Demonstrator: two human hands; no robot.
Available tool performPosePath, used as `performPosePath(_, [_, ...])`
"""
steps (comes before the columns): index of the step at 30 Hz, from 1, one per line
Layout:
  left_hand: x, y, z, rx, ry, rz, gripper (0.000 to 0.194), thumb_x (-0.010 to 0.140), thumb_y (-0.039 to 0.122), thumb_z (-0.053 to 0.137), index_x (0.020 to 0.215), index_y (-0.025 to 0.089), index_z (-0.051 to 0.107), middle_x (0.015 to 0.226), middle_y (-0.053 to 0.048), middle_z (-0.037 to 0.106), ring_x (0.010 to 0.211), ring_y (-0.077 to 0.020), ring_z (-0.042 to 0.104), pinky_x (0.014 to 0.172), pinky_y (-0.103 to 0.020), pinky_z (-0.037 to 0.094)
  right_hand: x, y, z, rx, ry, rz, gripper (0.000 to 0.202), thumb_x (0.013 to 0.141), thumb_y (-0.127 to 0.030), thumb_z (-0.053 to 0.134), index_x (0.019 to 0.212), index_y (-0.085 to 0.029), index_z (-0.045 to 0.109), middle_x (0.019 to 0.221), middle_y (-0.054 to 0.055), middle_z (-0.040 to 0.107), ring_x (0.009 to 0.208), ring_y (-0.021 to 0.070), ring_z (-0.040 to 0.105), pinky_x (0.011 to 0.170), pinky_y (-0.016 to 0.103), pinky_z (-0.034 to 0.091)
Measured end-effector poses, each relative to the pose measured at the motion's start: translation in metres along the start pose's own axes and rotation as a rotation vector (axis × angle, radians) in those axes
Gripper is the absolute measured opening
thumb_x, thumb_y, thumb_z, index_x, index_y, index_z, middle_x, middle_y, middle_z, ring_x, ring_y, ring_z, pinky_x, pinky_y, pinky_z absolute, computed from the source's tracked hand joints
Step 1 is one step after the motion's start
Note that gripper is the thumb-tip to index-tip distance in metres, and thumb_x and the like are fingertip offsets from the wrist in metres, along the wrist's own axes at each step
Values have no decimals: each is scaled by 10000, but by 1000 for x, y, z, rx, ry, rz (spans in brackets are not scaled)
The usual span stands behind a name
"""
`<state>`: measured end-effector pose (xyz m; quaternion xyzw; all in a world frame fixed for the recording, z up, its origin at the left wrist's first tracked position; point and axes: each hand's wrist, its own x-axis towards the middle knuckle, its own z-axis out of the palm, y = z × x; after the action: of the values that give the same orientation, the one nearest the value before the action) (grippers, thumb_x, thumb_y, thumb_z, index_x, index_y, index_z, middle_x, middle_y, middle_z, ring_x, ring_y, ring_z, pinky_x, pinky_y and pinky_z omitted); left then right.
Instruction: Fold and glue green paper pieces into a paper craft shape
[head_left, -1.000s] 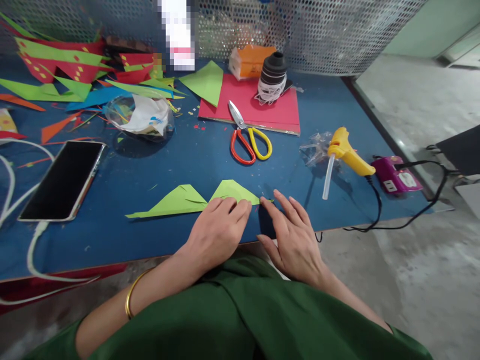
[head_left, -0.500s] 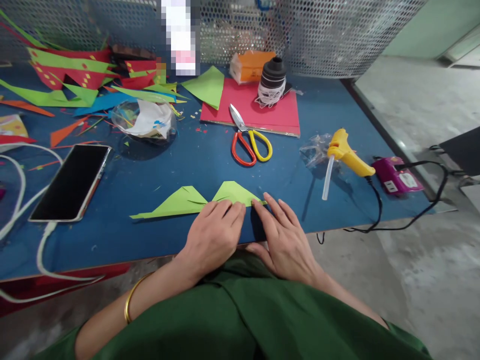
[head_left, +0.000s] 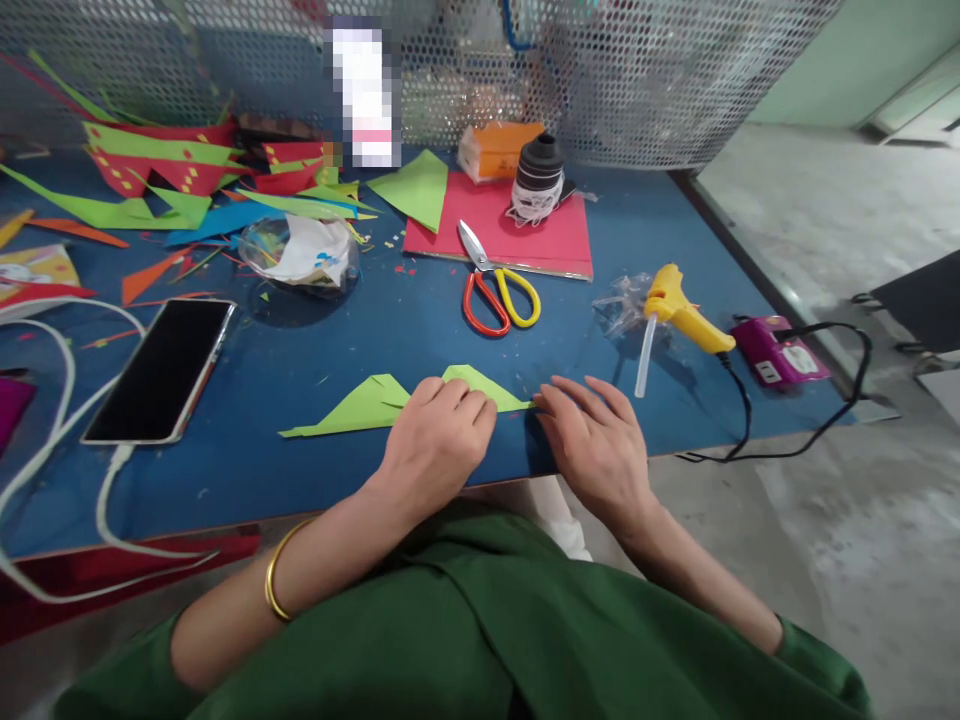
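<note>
A folded light-green paper (head_left: 360,405) with two peaks lies flat near the table's front edge. My left hand (head_left: 439,435) is closed over its middle, knuckles up, pressing on the folded strip; the fingertips are hidden beneath the hand. At the paper's thin right tip, my right hand (head_left: 600,440) rests with its fingers apart and bent, the index fingertip touching or nearly touching that tip. Its thumb is out of sight. Beyond the paper, scissors (head_left: 487,268) with one red and one yellow handle lie partly open.
A yellow glue gun (head_left: 686,315) is wired to a purple power block (head_left: 780,352) on the right. Further back are red sheets (head_left: 450,235) and a black bottle wound with thread (head_left: 538,175). Leftward lie a phone (head_left: 161,370) on a white cable, a scrap bowl (head_left: 349,265) and coloured paper pieces.
My right hand has shifted right and its fingers have drawn in around the paper's right tip. My left hand stays over the paper's middle, more curled. The view has tilted slightly.
</note>
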<state>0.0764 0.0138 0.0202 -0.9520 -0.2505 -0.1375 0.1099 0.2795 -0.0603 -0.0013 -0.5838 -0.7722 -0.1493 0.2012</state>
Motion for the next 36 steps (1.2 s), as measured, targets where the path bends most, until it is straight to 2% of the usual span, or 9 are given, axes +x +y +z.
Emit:
performPosePath(4, [10, -7, -2, 68, 31, 124, 240, 922, 82, 474, 737, 163, 603, 696, -46, 582, 730, -219, 550, 686, -381, 393, 11, 3, 2, -67, -1, -171, 297, 976, -56, 438, 1214, -79, 615, 1083, 133, 767, 1086, 207, 685, 1061, 404, 437])
performPosePath(9, [14, -6, 1, 101, 93, 174, 272, 918, 33, 450, 718, 161, 584, 667, -44, 574, 701, -203, 553, 691, -357, 403, 14, 5, 4, -99, 10, -260, 303, 989, -65, 423, 1237, -52, 598, 1065, 121, 767, 1019, 191, 688, 1062, 397, 441])
performPosePath(13, [18, -4, 7, 94, 139, 196, 249, 911, 42, 464, 724, 154, 585, 672, -53, 586, 676, -213, 559, 668, -358, 405, 10, 7, 9, -14, 6, -212, 385, 991, -85, 409, 1356, -68, 528, 1074, 133, 764, 1024, 194, 693, 1087, 426, 429])
performPosePath(21, [26, -6, 2, 132, 130, 224, 271, 949, 46, 408, 784, 146, 598, 708, -65, 593, 691, -222, 548, 654, -359, 369, 12, 3, 11, 160, 63, 10, 373, 987, -151, 469, 1354, -139, 533, 967, 54, 795, 936, 193, 724, 1002, 403, 467])
performPosePath(28, [26, -6, -1, 204, 180, 259, 307, 955, 36, 397, 752, 157, 594, 676, -41, 562, 655, -208, 509, 643, -353, 354, 11, 1, 19, 150, 81, -21, 294, 996, -119, 432, 1226, -108, 615, 978, 92, 788, 953, 182, 719, 1047, 397, 458])
performPosePath(33, [21, -9, -9, 152, 162, 192, 310, 968, 55, 402, 765, 162, 609, 696, -39, 586, 689, -200, 521, 687, -356, 368, 14, -2, 12, 217, 127, 10, 317, 979, -131, 464, 1268, -151, 594, 943, 55, 788, 908, 173, 726, 1038, 405, 493])
performPosePath(36, [17, -16, -19, 95, 148, 70, 298, 981, 81, 408, 812, 169, 638, 764, -46, 651, 741, -202, 565, 731, -371, 384, 17, -7, 1, 389, 216, 165, 366, 963, -179, 532, 1327, -199, 562, 1094, 68, 771, 1030, 196, 711, 1036, 428, 506])
